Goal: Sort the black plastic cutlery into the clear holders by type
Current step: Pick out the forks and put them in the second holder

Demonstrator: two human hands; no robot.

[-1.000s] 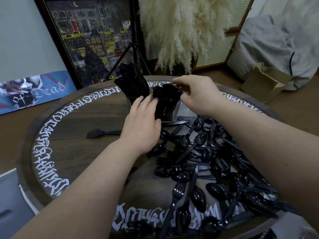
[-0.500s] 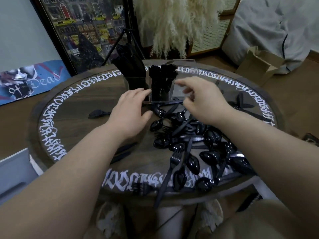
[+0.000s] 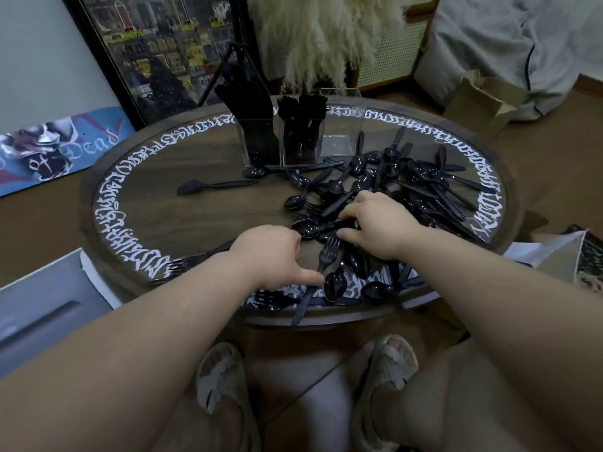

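Round and dark, the wooden worktop (image 3: pixel 137 177) with white lettering on its rim carries three clear holders at the far side. The left holder (image 3: pixel 259 138) is full of black cutlery whose type I cannot tell, the middle holder (image 3: pixel 301 138) seems to hold forks, and the right holder (image 3: pixel 341 132) looks empty. Nearer than the holders lies the loose pile of cutlery (image 3: pixel 391 190), mostly spoons with some forks.

The left hand (image 3: pixel 274 256) has its thumb beside the handle of a fork (image 3: pixel 328 256); its fingers are curled under, and I cannot tell if they hold anything. The right hand (image 3: pixel 375 223) rests on the pile with bent fingers touching a spoon (image 3: pixel 308 228); a firm grasp is not visible.

To do this step well, I think it is better to take one type only, align the handles together, and drop them into the matching holder.
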